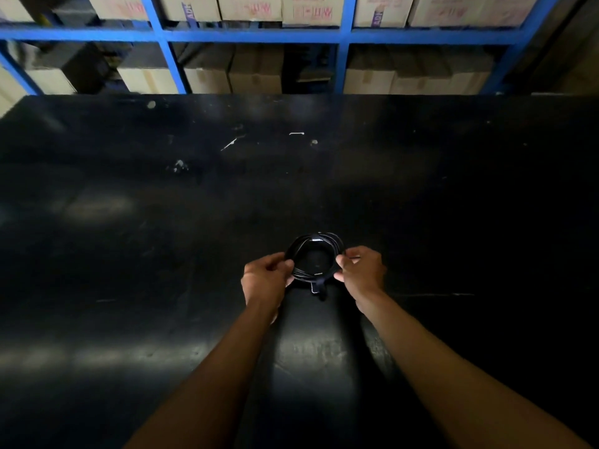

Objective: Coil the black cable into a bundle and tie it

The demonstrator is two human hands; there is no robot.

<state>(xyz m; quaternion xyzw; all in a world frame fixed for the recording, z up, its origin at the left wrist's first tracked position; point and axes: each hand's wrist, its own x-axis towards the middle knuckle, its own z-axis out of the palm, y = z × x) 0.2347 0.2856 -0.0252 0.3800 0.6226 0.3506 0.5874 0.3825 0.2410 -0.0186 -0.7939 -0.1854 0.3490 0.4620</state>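
Cable: black cable (313,254) coiled in a ring over the dark tabletop (162,254).
Left hand (264,280): grip pinching the coil's left side.
Right hand (361,270): grip pinching its right side.

A wide, scuffed black desk (129,254) filled most of the view, with a few pale scraps (296,133) lying toward its far edge. Behind it stood a blue metal rack (345,53), its shelves holding rows of cardboard boxes (249,8), some with red markings.
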